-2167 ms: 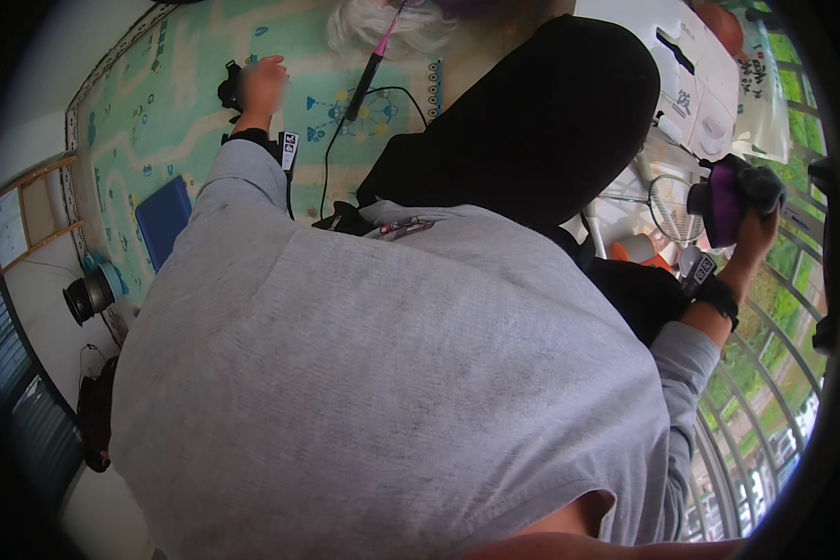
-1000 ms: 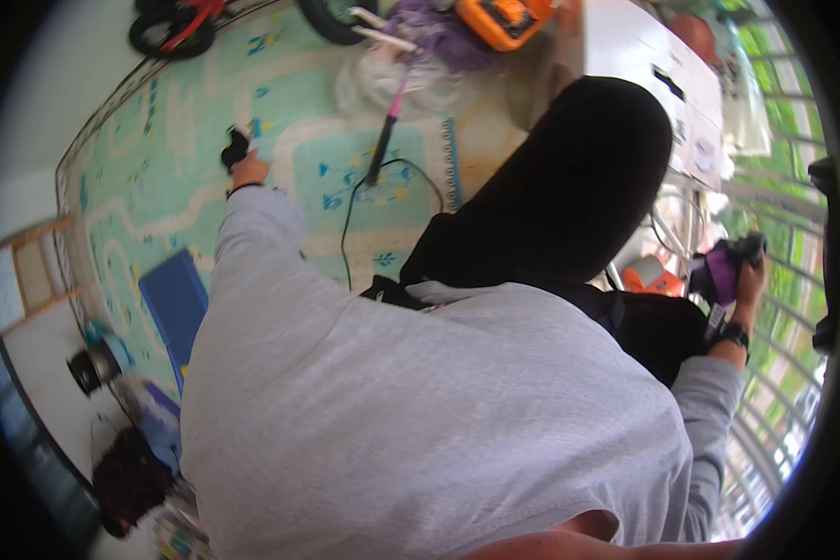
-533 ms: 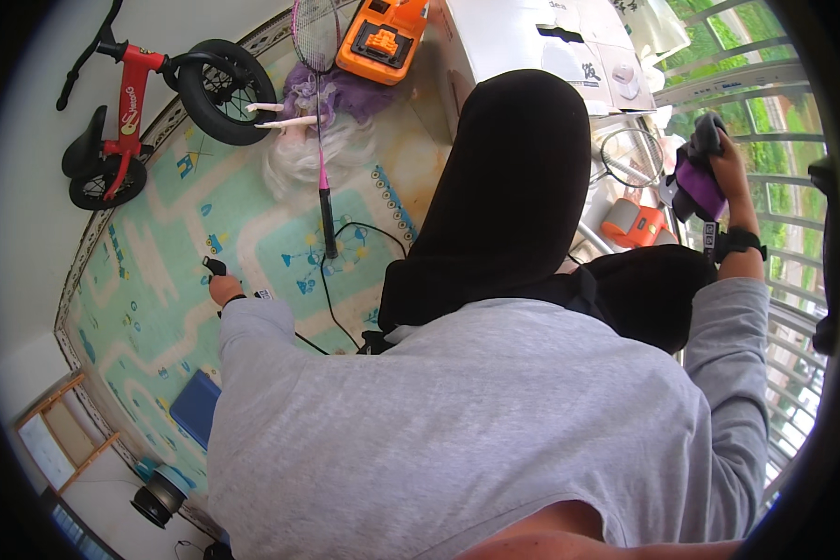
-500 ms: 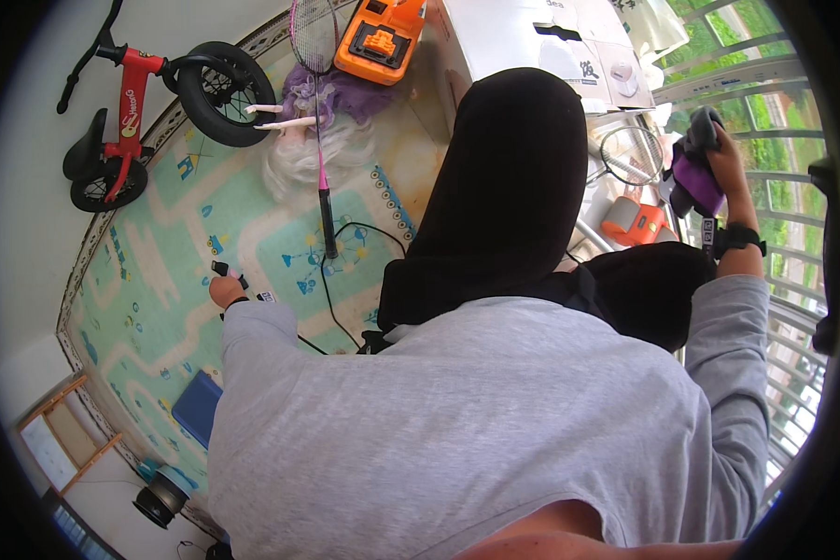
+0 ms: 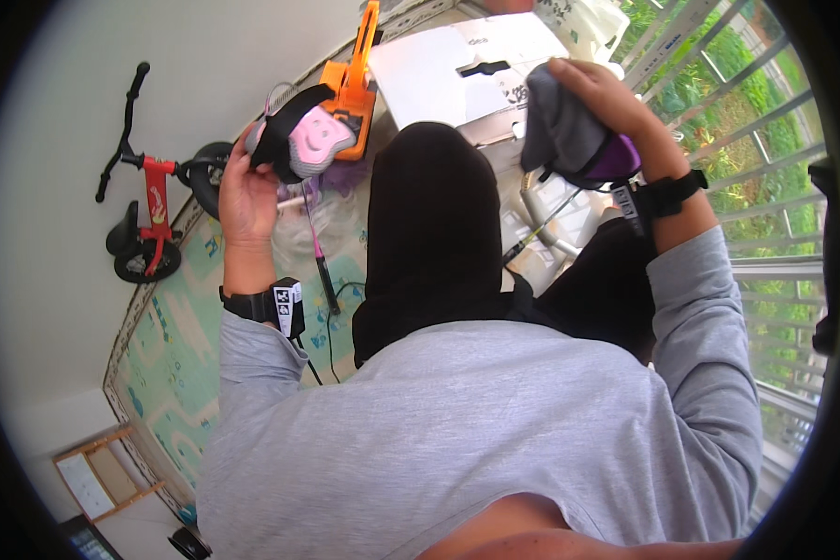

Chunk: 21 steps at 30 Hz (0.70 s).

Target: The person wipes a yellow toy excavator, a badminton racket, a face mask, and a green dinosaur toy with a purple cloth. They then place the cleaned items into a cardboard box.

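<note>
The left hand [image 5: 243,191] is raised in front of the body, and its fingers are closed around the black strap of a pink and grey protective pad [image 5: 303,140], which looks like a child's knee or elbow pad. The pad sits at the fingertips, above the palm, with its pink shell turned toward the camera. A black wristband [image 5: 257,306] with a small tag goes around the left wrist.

The right hand [image 5: 607,98] is also raised, on the other side of the black hood [image 5: 434,224]. Its fingers are bent over a second protective pad [image 5: 579,140], grey on the outside and purple underneath, and they grip it from above. A black band [image 5: 658,194] is on the right wrist too. Both arms wear grey sleeves.

Beyond the hands, a white cardboard box [image 5: 462,70] lies on the floor with its flap shut, so I cannot tell what is inside it. An orange toy vehicle [image 5: 355,84] stands just beside the box, to its left. A thin pink stick with a black handle [image 5: 317,257] lies on the light green play mat [image 5: 173,336]. A red balance bike [image 5: 149,210] stands at the wall, at the edge of the mat. A white window grille [image 5: 765,187] is on the right side, with green plants behind it.
</note>
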### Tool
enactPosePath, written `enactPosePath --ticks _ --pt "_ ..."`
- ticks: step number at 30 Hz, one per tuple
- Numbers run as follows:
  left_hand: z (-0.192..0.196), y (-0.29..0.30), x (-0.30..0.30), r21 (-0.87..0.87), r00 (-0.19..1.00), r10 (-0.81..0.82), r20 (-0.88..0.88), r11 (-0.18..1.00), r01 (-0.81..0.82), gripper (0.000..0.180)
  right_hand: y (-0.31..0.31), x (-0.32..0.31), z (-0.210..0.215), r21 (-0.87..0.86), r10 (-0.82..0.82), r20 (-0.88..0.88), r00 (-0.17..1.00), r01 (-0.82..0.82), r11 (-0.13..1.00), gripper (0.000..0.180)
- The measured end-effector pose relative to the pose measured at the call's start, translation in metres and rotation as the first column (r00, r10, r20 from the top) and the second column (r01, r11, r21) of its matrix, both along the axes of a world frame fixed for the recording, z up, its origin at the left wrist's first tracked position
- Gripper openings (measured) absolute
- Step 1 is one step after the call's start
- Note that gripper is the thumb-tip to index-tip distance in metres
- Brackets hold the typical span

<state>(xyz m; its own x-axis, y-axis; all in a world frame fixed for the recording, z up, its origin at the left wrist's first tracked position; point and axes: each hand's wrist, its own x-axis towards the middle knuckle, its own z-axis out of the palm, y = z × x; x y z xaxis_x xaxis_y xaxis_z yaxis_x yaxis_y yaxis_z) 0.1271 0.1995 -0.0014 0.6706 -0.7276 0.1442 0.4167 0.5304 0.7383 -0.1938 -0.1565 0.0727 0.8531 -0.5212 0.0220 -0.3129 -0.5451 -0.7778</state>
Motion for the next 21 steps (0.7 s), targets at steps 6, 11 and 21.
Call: enactPosePath --ticks 6,11,21 --pt "0.084 -0.182 -0.121 -0.078 0.871 -0.485 0.071 0.868 0.490 0.045 0.019 -0.012 -0.003 0.448 0.096 0.073 0.993 -0.119 0.886 0.083" --pt "0.081 -0.244 -0.172 0.193 0.782 -0.558 0.277 0.830 0.524 0.043 -0.002 -0.058 -0.003 0.655 -0.214 0.550 0.807 -0.258 0.711 0.069" --pt "-0.083 -0.271 -0.188 0.673 0.822 -0.110 -0.559 0.518 0.527 0.027 -0.081 -0.118 -0.008 0.183 -0.078 -0.337 0.938 0.146 0.972 0.066"
